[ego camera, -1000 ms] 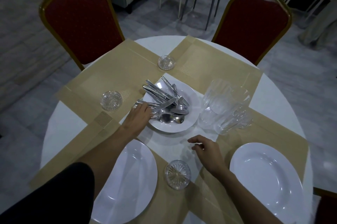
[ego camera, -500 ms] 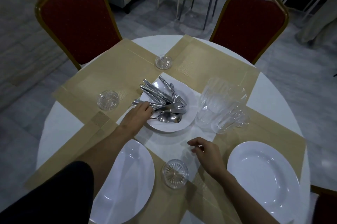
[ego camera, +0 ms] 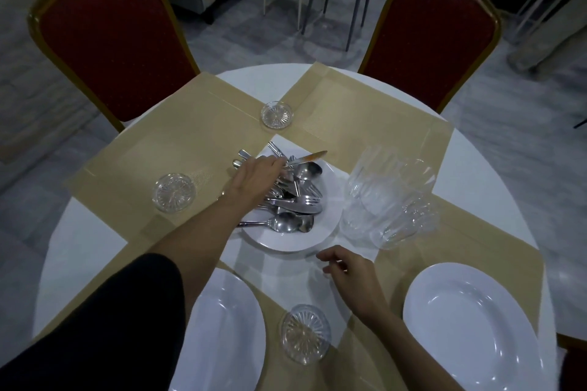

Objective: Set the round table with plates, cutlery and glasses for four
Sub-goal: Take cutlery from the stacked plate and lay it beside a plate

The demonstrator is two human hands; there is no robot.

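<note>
A white plate [ego camera: 330,225] in the middle of the round table [ego camera: 495,180] carries a heap of cutlery [ego camera: 295,200]: spoons, forks and knives. My left hand [ego camera: 254,177] reaches over the plate's left side and grips cutlery handles, with a knife [ego camera: 306,159] sticking out to the right of its fingers. My right hand [ego camera: 352,276] hovers just below the plate, fingers loosely curled and holding nothing. A cluster of clear glasses [ego camera: 390,196] stands right of the plate. Empty white plates lie at the near left [ego camera: 232,343] and near right [ego camera: 470,327].
Four beige placemats [ego camera: 178,136] cover the table. Small glass coasters sit at the left [ego camera: 174,192], far middle [ego camera: 276,114] and near middle [ego camera: 305,333]. Two red chairs [ego camera: 108,41] [ego camera: 432,44] stand at the far side.
My left hand moved up from the plate's lower left edge to the upper cutlery handles and closed on them, lifting a knife. The right hand stayed nearly still.
</note>
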